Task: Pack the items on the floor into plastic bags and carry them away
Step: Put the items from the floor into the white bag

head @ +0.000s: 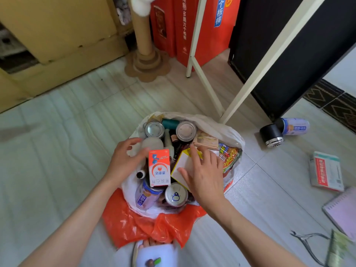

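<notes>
A white plastic bag (229,133) stands open on the floor, filled with cans, bottles, a noodle packet and small boxes. An orange plastic bag (150,226) lies crumpled under its near side. My left hand (125,158) reaches in from the left, its thumb touching the side of an upright orange-and-white medicine box (159,168). My right hand (204,176) rests with spread fingers on a tilted white-and-yellow box (181,166) in the bag. To the right, a blue-and-white can (294,126), a black cylinder (271,134), a flat medicine box (326,171), a notebook (342,209) and metal nippers (308,241) lie loose on the floor.
A white frame leg (208,87) stands just behind the bag, and a black cabinet (289,54) is at the back right. Red cartons (173,26) and a cardboard post (144,54) line the back wall. My slippered foot (154,253) is at the near edge.
</notes>
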The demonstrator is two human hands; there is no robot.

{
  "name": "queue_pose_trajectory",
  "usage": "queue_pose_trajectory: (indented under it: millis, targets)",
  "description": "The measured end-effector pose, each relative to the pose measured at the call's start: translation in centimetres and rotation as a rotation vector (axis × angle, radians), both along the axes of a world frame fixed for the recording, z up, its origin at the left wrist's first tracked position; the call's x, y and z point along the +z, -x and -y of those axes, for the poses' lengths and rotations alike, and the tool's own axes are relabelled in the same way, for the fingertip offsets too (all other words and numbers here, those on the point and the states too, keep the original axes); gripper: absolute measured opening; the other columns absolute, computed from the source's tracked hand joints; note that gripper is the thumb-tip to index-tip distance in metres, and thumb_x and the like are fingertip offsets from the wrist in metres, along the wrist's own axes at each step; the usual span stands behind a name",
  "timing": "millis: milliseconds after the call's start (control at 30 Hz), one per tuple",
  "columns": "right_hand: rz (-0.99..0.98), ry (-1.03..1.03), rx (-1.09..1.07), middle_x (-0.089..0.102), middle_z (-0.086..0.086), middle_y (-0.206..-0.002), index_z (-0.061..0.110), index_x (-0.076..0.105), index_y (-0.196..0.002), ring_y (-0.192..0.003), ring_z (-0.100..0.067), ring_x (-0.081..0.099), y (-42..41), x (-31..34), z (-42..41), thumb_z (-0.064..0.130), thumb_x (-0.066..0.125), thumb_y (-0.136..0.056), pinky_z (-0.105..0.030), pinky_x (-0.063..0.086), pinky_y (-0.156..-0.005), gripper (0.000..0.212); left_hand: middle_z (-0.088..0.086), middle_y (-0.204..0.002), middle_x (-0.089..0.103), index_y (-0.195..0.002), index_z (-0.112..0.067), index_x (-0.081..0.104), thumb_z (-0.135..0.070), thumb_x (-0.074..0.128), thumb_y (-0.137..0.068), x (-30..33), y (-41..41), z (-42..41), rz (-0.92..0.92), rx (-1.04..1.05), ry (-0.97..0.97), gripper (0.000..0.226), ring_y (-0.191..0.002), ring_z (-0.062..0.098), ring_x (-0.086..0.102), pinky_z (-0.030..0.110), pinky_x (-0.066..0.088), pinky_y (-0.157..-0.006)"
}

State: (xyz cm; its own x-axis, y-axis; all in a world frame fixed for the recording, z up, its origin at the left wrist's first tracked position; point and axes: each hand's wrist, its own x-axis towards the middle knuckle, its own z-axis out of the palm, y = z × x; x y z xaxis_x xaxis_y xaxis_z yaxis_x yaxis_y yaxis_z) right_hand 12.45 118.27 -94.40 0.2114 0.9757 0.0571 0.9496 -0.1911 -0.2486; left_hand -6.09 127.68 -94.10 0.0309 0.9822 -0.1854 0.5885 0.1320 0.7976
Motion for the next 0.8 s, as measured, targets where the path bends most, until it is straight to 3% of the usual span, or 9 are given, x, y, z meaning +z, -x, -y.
queue_pose_trajectory:
  millis: [100,200,267,333,433,567,633,733,800]
  targets:
    - [0.06,-0.048,0.176,0.055,-0.009,-0.129,0.025,0.047,-0.131,-0.119,-0.029,0.049,1.4,0.0,0.4,0.058,0.042,-0.079,-0.052,0.03,-0.099,0.061,0.01,-0.119,0.06,-0.116,-0.008,0.06,-0.016,0.06,-0.087,-1.5,2.5,-1.0,0.05,0.219,0.124,0.03,-0.106,0.023,0.056,0.028,0.041,-0.087]
    - [0.168,0.012,0.383,0.05,-0.006,-0.136,0.032,0.045,-0.129,-0.128,-0.03,0.045,2.3,-0.6,0.2,0.058,0.042,-0.078,-0.057,0.024,-0.099,0.057,0.015,-0.125,0.057,-0.125,-0.008,0.054,-0.02,0.061,-0.087,-3.0,4.3,-1.5,-0.063,0.207,0.295,0.041,-0.113,0.028,0.055,0.037,0.042,-0.099]
    - [0.233,0.054,0.413,0.049,-0.005,-0.138,0.033,0.045,-0.129,-0.129,-0.03,0.043,1.9,-1.3,-0.2,0.059,0.049,-0.076,-0.059,0.022,-0.098,0.059,0.01,-0.119,0.06,-0.124,-0.009,0.055,-0.025,0.062,-0.086,-3.5,4.1,-2.1,-0.084,0.136,0.36,0.042,-0.11,0.023,0.057,0.032,0.044,-0.093]
    - [0.262,0.093,0.409,0.046,-0.005,-0.141,0.034,0.042,-0.131,-0.13,-0.03,0.042,1.3,-1.7,-0.7,0.06,0.055,-0.074,-0.059,0.025,-0.098,0.063,0.011,-0.103,0.063,-0.11,-0.005,0.063,-0.024,0.067,-0.083,-3.6,3.0,-2.8,-0.059,0.116,0.377,0.034,-0.098,0.024,0.059,0.029,0.043,-0.078]
    - [0.25,0.1,0.401,0.046,-0.004,-0.141,0.035,0.042,-0.131,-0.129,-0.03,0.044,1.4,-1.5,-1.0,0.059,0.059,-0.073,-0.061,0.03,-0.098,0.064,0.02,-0.102,0.067,-0.097,0.001,0.067,-0.017,0.07,-0.079,-3.7,1.9,-3.7,-0.052,0.247,0.271,0.026,-0.1,0.032,0.061,0.03,0.043,-0.075]
    - [0.237,0.102,0.371,0.049,-0.004,-0.139,0.035,0.05,-0.127,-0.127,-0.031,0.046,2.0,-1.6,-1.1,0.055,0.068,-0.067,-0.063,0.034,-0.096,0.066,0.014,-0.089,0.067,-0.097,0.0,0.067,-0.013,0.063,-0.084,-1.1,1.5,-2.9,-0.182,0.253,-0.002,0.019,-0.085,0.022,0.059,0.02,0.034,-0.07]
    - [0.265,0.12,0.399,0.04,-0.004,-0.146,0.035,0.046,-0.131,-0.134,-0.032,0.036,2.0,-1.5,-1.3,0.055,0.065,-0.071,-0.065,0.023,-0.103,0.066,0.012,-0.081,0.064,-0.092,-0.001,0.067,-0.01,0.06,-0.085,0.7,2.0,-2.0,-0.183,0.27,-0.165,0.014,-0.076,0.019,0.054,0.021,0.033,-0.068]
    - [0.352,0.22,0.547,0.009,-0.005,-0.157,0.03,0.023,-0.144,-0.143,-0.032,-0.001,1.9,-2.5,-1.6,0.051,0.043,-0.09,-0.062,-0.02,-0.1,0.061,0.007,-0.075,0.06,-0.089,-0.003,0.065,-0.009,0.059,-0.086,2.3,2.8,-0.9,-0.159,0.271,-0.284,0.009,-0.07,0.021,0.052,0.022,0.035,-0.068]
    - [0.367,0.218,0.536,0.029,-0.006,-0.151,0.028,0.035,-0.14,-0.142,-0.03,0.018,2.1,-2.5,-1.5,0.054,0.051,-0.084,-0.059,-0.016,-0.104,0.064,0.006,-0.074,0.06,-0.089,-0.003,0.064,-0.009,0.058,-0.086,2.6,2.8,-0.7,-0.18,0.188,-0.269,0.009,-0.069,0.022,0.052,0.024,0.037,-0.069]
